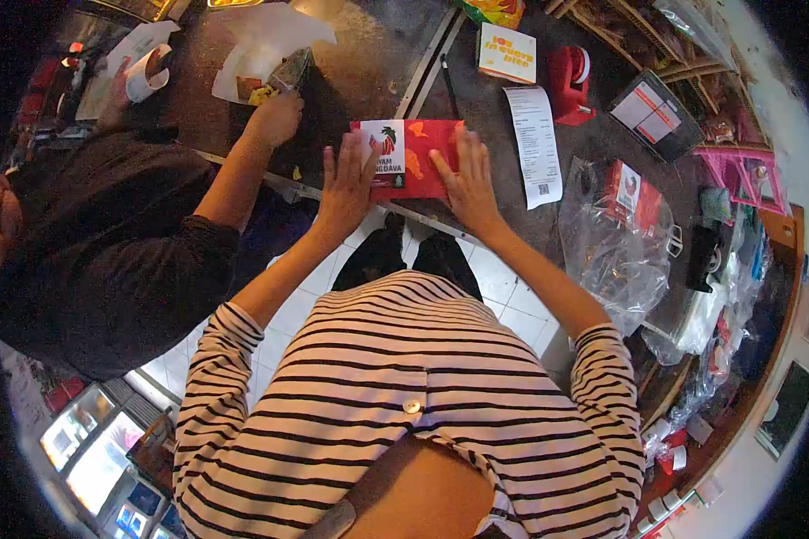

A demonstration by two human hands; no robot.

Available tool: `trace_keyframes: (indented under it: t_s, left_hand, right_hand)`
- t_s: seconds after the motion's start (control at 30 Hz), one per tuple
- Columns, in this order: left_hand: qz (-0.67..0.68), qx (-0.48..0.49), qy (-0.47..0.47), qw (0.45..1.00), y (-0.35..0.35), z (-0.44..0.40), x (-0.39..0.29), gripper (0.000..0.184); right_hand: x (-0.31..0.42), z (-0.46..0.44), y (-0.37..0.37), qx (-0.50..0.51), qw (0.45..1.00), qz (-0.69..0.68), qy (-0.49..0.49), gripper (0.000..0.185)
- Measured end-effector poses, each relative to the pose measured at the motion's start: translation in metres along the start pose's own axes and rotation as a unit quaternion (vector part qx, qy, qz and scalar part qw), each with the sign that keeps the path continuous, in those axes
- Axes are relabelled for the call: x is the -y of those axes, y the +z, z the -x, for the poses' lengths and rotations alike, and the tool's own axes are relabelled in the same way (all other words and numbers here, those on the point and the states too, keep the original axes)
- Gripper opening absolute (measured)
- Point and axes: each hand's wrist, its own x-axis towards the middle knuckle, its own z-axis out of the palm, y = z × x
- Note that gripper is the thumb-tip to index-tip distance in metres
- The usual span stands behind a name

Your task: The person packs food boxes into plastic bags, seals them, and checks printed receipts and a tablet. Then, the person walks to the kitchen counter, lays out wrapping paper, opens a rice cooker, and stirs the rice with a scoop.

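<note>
A flat red package [412, 159] with a white label panel lies at the front edge of the dark table [333, 85]. My left hand [346, 184] rests on its left end, fingers apart and stretched forward. Across the right end lies my right hand [469, 180], its fingers also extended, thumb on the red surface. Both hands press on the package from above rather than wrap round it. To the right of it is a long printed receipt [535, 148].
At the left, a co-worker's hand [277, 119] holds something over white paper [265, 40]. Farther right are a red tape dispenser [571, 85], a white box [507, 52], a black device [654, 115], and a clear plastic bag [616, 260] beside another red package [634, 196].
</note>
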Motion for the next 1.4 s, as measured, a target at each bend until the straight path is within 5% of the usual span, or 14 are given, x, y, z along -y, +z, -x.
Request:
trace_keyframes:
  t_s: [0.13, 0.33, 0.53, 0.63, 0.8, 0.83, 0.87, 0.93, 0.97, 1.03, 1.07, 1.23, 1.37, 1.4]
  left_hand:
    - [0.099, 0.037, 0.146, 0.984, -0.007, -0.005, 0.018, 0.076]
    - [0.078, -0.094, 0.15, 0.981, 0.027, -0.011, 0.018, 0.056]
    - [0.135, -0.072, 0.131, 0.979, 0.011, -0.007, 0.013, 0.046]
    - [0.15, -0.081, 0.106, 0.98, 0.013, -0.007, 0.008, 0.037]
    - [0.143, 0.193, -0.003, 0.971, -0.008, 0.005, -0.02, 0.06]
    - [0.126, 0.252, -0.014, 0.959, -0.014, 0.002, -0.024, 0.064]
    - [0.086, 0.162, 0.017, 0.983, 0.01, 0.011, -0.021, 0.063]
    - [0.026, 0.034, 0.047, 0.998, 0.03, 0.013, -0.025, 0.06]
    - [0.006, -0.003, 0.047, 0.999, 0.033, 0.008, -0.032, 0.059]
    - [-0.032, -0.052, 0.04, 0.997, 0.032, -0.002, -0.049, 0.058]
    - [-0.049, -0.063, 0.032, 0.996, 0.029, -0.005, -0.058, 0.058]
    - [-0.061, -0.012, -0.017, 0.998, 0.031, -0.008, -0.084, 0.059]
    - [-0.029, -0.022, -0.036, 0.999, 0.038, -0.014, -0.086, 0.056]
    - [-0.014, -0.023, -0.033, 0.999, 0.039, -0.01, -0.087, 0.055]
  right_hand:
    - [-0.006, -0.012, -0.023, 0.05, 0.989, -0.11, -0.08, 0.075]
    - [-0.01, -0.014, 0.009, -0.013, 0.996, -0.035, -0.076, 0.065]
    - [0.002, -0.006, -0.001, -0.004, 0.999, 0.014, -0.046, 0.053]
    - [-0.003, -0.012, -0.019, 0.029, 0.995, -0.093, -0.02, 0.051]
    - [-0.016, 0.003, -0.015, 0.017, 0.985, -0.172, -0.029, 0.04]
    - [-0.043, 0.004, -0.013, -0.003, 0.972, -0.229, 0.049, 0.037]
    - [-0.08, 0.004, -0.013, -0.025, 0.951, -0.282, 0.124, 0.034]
    - [-0.154, 0.01, -0.041, -0.147, 0.902, -0.132, 0.384, 0.025]
    - [-0.184, 0.012, -0.049, -0.318, 0.87, -0.069, 0.371, 0.031]
    - [-0.245, 0.006, -0.046, -0.269, 0.834, -0.041, 0.48, 0.04]
    - [-0.27, -0.007, -0.025, -0.252, 0.816, -0.134, 0.503, 0.037]
    - [-0.31, -0.001, 0.011, -0.169, 0.706, -0.534, 0.434, 0.033]
    - [-0.248, 0.05, 0.005, -0.326, 0.765, -0.444, 0.334, 0.031]
    - [-0.244, 0.054, 0.014, -0.273, 0.812, -0.33, 0.396, 0.029]
